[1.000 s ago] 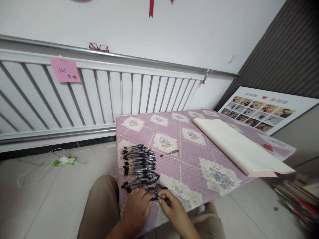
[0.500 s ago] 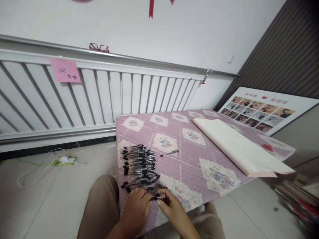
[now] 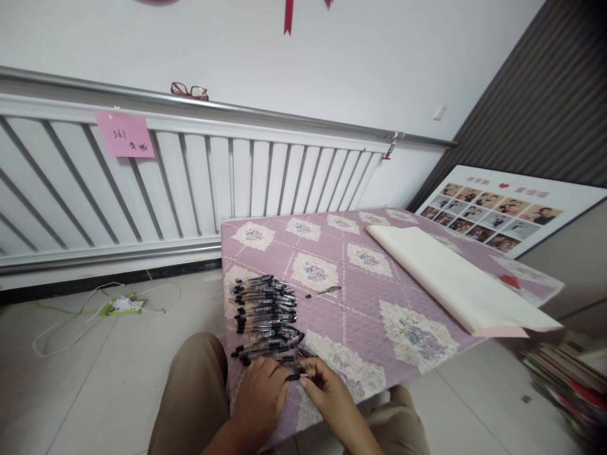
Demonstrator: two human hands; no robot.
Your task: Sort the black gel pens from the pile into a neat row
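My left hand (image 3: 260, 387) is closed at the table's near edge, its fingertips on one end of a small black pen part (image 3: 293, 377). My right hand (image 3: 327, 392) faces it, thumb and forefinger pinching the light-coloured end of that same part. Much of the pen part is hidden by the fingers. Just beyond my hands lies a pile of clear pens with black ends (image 3: 266, 309), stacked roughly side by side. To the right of the pile a single pen (image 3: 323, 292) lies apart. Another pen or two are partly covered near my right fingers.
The purple floral tablecloth (image 3: 355, 303) carries a folded cream sheet (image 3: 427, 272) at the right. A photo board (image 3: 493, 208) leans behind it. Beyond the table is a white radiator (image 3: 246, 177) with eyeglasses (image 3: 190, 91) on its pipe. A power strip (image 3: 124, 306) lies on the floor.
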